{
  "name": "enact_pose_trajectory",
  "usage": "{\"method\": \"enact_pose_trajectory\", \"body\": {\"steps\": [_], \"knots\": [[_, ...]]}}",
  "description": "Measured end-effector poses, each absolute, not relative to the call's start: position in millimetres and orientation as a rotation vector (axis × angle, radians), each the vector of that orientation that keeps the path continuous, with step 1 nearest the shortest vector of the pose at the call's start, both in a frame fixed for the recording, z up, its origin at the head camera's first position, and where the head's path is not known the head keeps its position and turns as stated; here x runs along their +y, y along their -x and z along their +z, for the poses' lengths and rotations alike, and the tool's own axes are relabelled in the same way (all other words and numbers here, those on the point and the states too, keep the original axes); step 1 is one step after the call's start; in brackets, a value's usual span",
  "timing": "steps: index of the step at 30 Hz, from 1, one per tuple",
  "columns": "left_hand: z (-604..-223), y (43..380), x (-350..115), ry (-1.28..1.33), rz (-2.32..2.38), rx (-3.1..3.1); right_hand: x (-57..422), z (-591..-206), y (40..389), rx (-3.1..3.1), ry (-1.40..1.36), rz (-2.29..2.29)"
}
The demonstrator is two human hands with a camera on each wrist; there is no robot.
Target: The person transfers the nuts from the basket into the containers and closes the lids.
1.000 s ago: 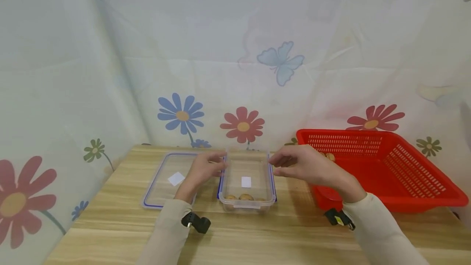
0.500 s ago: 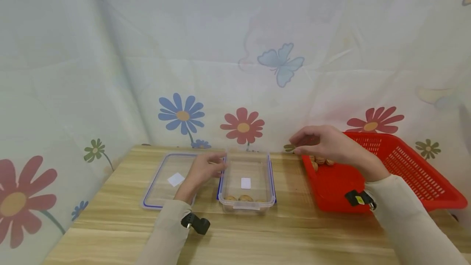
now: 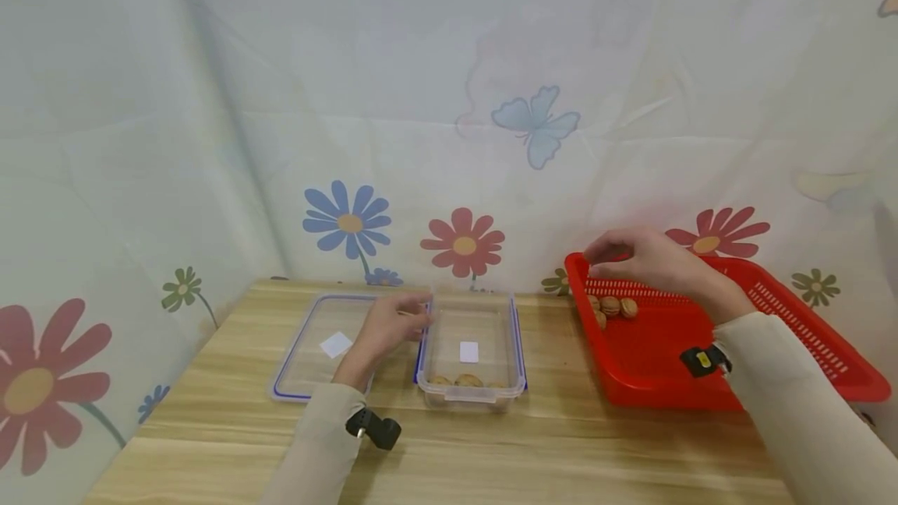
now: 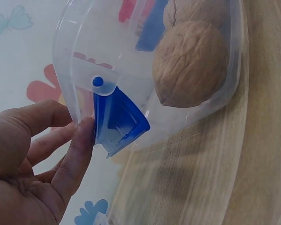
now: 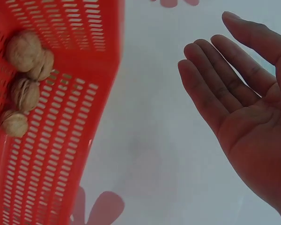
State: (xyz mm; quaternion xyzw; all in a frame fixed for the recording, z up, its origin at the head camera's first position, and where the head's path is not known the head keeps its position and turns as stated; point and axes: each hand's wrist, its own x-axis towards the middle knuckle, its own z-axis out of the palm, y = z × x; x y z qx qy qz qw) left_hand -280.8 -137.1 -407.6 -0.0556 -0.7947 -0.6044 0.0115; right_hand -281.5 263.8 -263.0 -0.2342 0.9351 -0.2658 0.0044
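In the head view a clear plastic container (image 3: 469, 326) with blue side clips stands mid-table, walnuts (image 3: 467, 380) lying at its near end. My left hand (image 3: 388, 326) is at its left rim; in the left wrist view the thumb and a finger pinch the edge beside the blue clip (image 4: 119, 122). Two walnuts (image 4: 192, 65) show through the clear wall there. Above the red basket's (image 3: 659, 349) back left part hovers my right hand (image 3: 648, 259), nothing in it. Its fingers (image 5: 220, 84) look extended in the right wrist view. Several walnuts (image 3: 610, 306) sit in the basket's left corner.
A clear lid (image 3: 309, 361) with a blue seal and a white label lies left of the container, partly behind the left forearm. The basket's raised rim (image 3: 585, 310) stands at the right of the table. A flower-printed curtain (image 3: 421, 139) hangs behind the wooden table (image 3: 449, 450).
My right hand has moved from beside the container rightward and up, over the basket, uncovering the walnuts in it. My left hand has stayed at the container's rim.
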Motion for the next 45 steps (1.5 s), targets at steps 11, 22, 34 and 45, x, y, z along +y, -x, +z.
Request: {"method": "enact_pose_trajectory", "body": {"steps": [11,22,34,45], "knots": [[-408,279,-138,0.187,-1.877,-2.473,288,-279,302,2.919,0.646,-0.812],[-408,279,-137,0.182,-1.888,-2.474,307,-296,317,2.900,0.568,-0.807],[-410,281,-136,0.171,-1.899,-2.464,324,-316,331,2.865,0.452,-0.825],[-409,282,-138,0.181,-1.863,-2.480,334,-330,342,2.819,0.335,-0.824]]}}
